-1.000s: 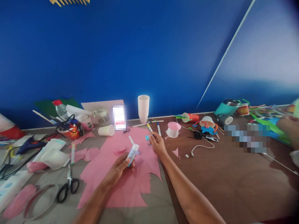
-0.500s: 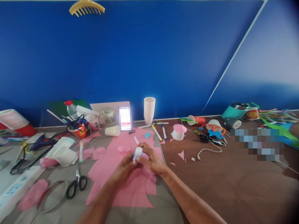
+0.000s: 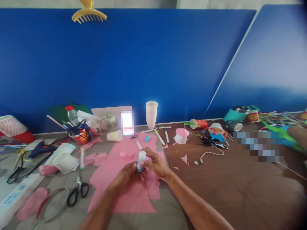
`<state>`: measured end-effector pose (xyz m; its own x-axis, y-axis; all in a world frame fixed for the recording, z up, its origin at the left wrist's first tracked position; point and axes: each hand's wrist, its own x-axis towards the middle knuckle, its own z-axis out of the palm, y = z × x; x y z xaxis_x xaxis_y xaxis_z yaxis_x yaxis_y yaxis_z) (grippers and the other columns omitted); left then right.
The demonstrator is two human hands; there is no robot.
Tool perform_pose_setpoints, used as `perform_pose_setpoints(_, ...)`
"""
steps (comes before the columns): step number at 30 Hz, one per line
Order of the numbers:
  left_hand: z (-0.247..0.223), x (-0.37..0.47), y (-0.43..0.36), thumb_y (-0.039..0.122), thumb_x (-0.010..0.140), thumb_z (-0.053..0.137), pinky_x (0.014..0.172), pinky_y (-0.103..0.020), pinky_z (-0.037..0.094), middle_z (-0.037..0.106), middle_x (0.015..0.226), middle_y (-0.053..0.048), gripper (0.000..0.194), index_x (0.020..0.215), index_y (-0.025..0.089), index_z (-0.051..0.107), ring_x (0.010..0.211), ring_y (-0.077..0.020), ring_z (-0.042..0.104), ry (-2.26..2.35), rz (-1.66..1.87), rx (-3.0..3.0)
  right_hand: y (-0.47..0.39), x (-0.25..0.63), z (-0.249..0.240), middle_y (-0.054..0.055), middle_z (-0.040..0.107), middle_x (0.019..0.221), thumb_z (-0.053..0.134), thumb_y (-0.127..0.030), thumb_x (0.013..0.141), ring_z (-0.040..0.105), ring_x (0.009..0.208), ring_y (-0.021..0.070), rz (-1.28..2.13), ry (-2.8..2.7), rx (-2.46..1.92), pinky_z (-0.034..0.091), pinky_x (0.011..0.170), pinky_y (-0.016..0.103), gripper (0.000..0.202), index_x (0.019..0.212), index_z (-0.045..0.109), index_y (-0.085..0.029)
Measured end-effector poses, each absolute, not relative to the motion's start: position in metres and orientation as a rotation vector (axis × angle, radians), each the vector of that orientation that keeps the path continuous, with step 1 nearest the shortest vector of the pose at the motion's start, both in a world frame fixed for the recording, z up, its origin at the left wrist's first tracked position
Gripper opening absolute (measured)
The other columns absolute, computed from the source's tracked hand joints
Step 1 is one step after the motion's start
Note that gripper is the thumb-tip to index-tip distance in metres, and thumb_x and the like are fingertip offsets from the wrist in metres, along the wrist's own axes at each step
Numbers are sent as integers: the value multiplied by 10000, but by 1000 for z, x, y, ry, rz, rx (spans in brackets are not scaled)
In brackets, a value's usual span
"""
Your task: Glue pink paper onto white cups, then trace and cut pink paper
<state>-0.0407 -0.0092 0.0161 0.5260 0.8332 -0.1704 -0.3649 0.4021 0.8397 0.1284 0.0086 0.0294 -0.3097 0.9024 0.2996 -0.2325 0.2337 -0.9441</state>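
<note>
A small glue stick [image 3: 141, 160] with a whitish top and bluish body stands roughly upright between my hands, above pink paper [image 3: 112, 195]. My right hand [image 3: 154, 163] grips it from the right with thumb and fingers. On its left side, the curled fingers of my left hand [image 3: 129, 174] touch the lower part. A thin white stick-like piece [image 3: 139, 145] shows just beyond my right fingertips. Pink cut-outs [image 3: 127, 154] lie on the sheet past my hands.
Black-handled scissors [image 3: 78, 191], tape rolls and a power strip [image 3: 18, 195] are at left. Markers [image 3: 160, 137], a stack of white cups [image 3: 151, 115] and a pink-topped cup [image 3: 181, 136] stand beyond. Another person's hand [image 3: 298, 137] is at the far right.
The glue stick is more upright, and more of its body shows. My left fingers have loosened and shifted slightly lower around it. The camera view has tilted up a little.
</note>
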Motion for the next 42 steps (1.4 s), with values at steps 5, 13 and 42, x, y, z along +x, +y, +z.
perform_pose_setpoints(5,13,-43,-6,376,733,815,769,-293,544,713,902,-78,323,948,143,749,742,-144,670,655,889,830,10,130,32,39,551,942,759,-498,748,544,659,131,1293,-1405,-680,498,542,265,308,795,691,-201)
perform_pose_setpoints(13,0,-37,-4,352,716,806,871,-391,531,703,987,-60,372,1009,177,657,888,-206,671,886,1016,1190,16,132,24,45,580,869,727,-521,777,567,856,208,1097,-1443,-763,464,846,365,311,767,695,-212)
perform_pose_setpoints(42,-10,-24,-10,228,700,742,532,-236,412,544,658,49,252,837,181,536,568,-108,505,1211,1002,1380,14,125,23,32,574,911,705,-511,790,559,885,193,1015,-1540,-846,463,866,341,312,783,640,-206)
